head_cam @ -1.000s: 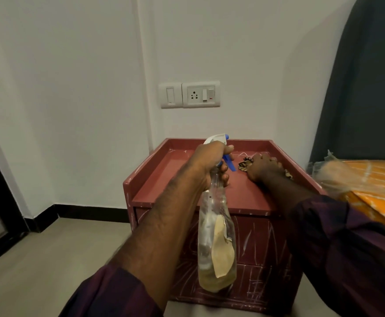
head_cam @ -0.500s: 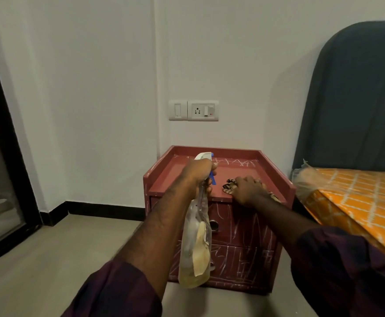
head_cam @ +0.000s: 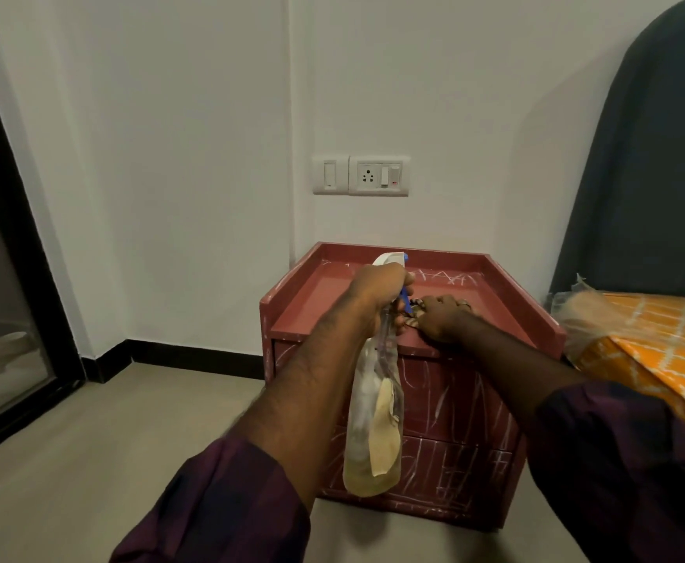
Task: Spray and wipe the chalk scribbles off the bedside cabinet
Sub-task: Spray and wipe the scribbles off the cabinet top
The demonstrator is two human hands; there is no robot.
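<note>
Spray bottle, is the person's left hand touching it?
Touching. The head view shows the left hand wrapped round the neck of the spray bottle, holding it up.

Clear spray bottle (head_cam: 373,420) upright before scribbled red cabinet (head_cam: 458,408), cloth (head_cam: 413,318) atop.

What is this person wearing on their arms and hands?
Both arms wear dark purple sleeves, the left sleeve and right sleeve pushed up so the forearms are bare. No gloves on the left hand or right hand. A ring shows on one of the right hand's fingers.
</note>
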